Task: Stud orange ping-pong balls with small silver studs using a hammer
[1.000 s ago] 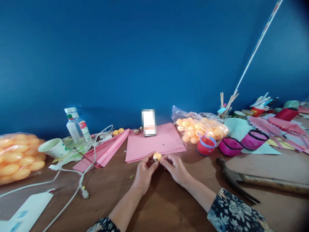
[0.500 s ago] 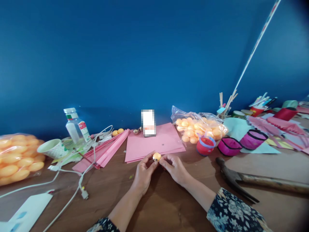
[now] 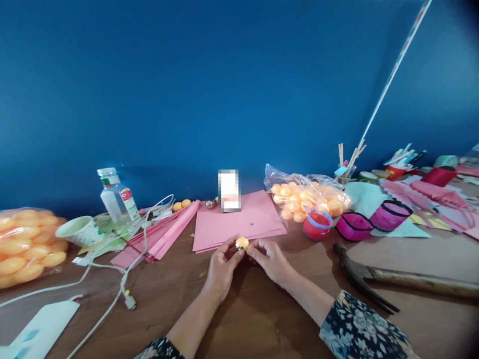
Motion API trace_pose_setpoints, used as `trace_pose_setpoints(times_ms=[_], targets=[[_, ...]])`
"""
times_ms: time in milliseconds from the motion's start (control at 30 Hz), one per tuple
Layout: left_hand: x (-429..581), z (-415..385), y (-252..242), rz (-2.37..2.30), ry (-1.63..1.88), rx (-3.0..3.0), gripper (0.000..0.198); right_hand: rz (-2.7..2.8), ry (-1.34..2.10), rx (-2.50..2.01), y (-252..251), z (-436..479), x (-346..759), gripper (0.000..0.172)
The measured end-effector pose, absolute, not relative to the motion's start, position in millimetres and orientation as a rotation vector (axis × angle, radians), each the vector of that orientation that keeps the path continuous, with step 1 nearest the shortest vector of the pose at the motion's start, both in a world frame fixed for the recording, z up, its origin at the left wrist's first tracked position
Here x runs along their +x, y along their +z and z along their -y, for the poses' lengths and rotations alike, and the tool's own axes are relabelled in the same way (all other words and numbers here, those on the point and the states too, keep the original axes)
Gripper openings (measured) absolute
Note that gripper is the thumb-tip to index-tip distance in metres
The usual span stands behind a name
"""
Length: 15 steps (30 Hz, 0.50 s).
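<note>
A small shiny round bead-like ball (image 3: 242, 243), orange-yellow on top and silvery at its lower edge, sits between the fingertips of both hands. My left hand (image 3: 221, 269) pinches it from the left with thumb and forefinger. From the right, my right hand (image 3: 272, 262) has its thumb and fingers closed at the ball's side, so part of it is hidden. Just beyond the fingers lie stacked pink paper sheets (image 3: 232, 227). At their back edge are silvery round bells (image 3: 210, 204) beside a blurred-out upright white rectangle (image 3: 229, 190).
A claw hammer (image 3: 411, 280) lies right of my right forearm. Bags of orange balls stand left (image 3: 32, 239) and back right (image 3: 299, 197). A red and blue cup (image 3: 317, 227), magenta fabric cups (image 3: 354, 227), white cables (image 3: 125, 276), a paper cup (image 3: 80, 232) and a clear bottle (image 3: 116, 197) surround the workspace.
The view has shifted very slightly. Both hands keep the small ball between their fingertips, with hardly any visible movement.
</note>
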<state>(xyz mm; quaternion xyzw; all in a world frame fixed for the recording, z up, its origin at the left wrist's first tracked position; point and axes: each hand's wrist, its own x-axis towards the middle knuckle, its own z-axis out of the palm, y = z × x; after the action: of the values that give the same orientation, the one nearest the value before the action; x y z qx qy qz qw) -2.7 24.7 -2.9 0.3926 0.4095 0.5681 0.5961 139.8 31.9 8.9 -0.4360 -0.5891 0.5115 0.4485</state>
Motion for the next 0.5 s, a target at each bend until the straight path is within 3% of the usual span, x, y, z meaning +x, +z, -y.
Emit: trace_pose_setpoints(times_ms=[500], targets=[[-0.3,-23.3,-3.1,-1.012,1.363,0.977,0.05,1.365,1.307,-1.072,13.3,-32.0,137.9,0.029]])
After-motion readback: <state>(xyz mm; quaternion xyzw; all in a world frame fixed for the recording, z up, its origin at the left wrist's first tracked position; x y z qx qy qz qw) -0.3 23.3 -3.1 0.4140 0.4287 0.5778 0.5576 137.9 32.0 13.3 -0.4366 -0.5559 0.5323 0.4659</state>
